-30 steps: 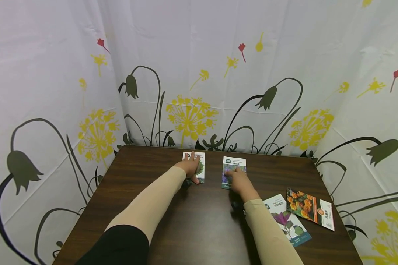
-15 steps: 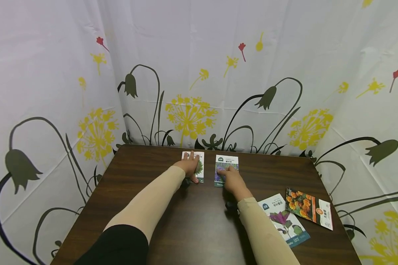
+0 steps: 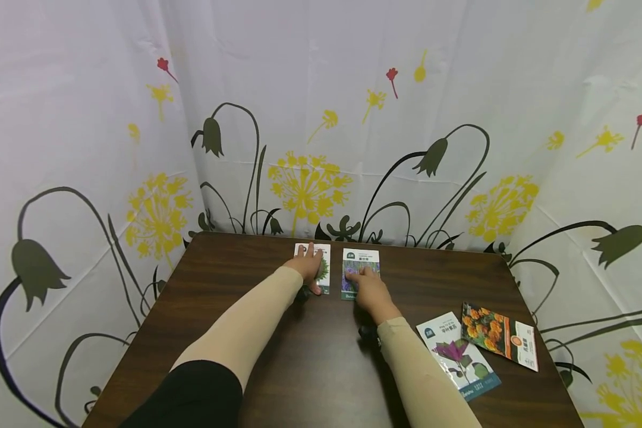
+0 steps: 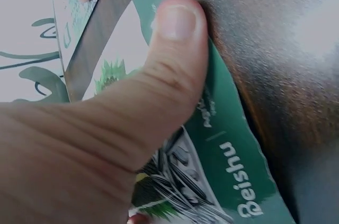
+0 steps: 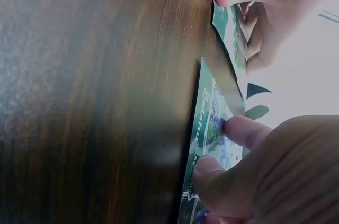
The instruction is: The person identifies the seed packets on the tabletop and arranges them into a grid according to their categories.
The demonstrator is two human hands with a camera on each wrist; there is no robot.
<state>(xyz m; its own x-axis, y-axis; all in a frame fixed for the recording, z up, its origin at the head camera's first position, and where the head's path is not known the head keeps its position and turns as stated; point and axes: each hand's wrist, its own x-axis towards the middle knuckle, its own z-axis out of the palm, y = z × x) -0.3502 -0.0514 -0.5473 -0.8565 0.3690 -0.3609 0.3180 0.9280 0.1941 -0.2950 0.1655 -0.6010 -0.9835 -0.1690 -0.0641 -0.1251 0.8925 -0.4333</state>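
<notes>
Two seed packets lie flat and upright near the far table edge, a narrow gap between them. My left hand [image 3: 307, 267] rests on the left packet [image 3: 325, 252], which has a green plant picture. In the left wrist view, my thumb presses that packet's green lower band [image 4: 228, 150], printed with striped seeds above it. My right hand [image 3: 373, 292] touches the purple-flower seed packet [image 3: 360, 255]. In the right wrist view, index finger and thumb lie on the face of this purple-flower packet [image 5: 202, 113]; the other fingers are mostly hidden.
On the right of the brown table [image 3: 310, 368] lie a magenta-flower seed packet [image 3: 452, 351] and an orange-flower seed packet [image 3: 497, 336], overlapping slightly and both askew. A white patterned curtain [image 3: 353, 131] hangs right behind the table's far edge.
My right hand has slid the purple-flower seed packet to the left, closer to the green-plant packet. The left hand and its packet have stayed in place.
</notes>
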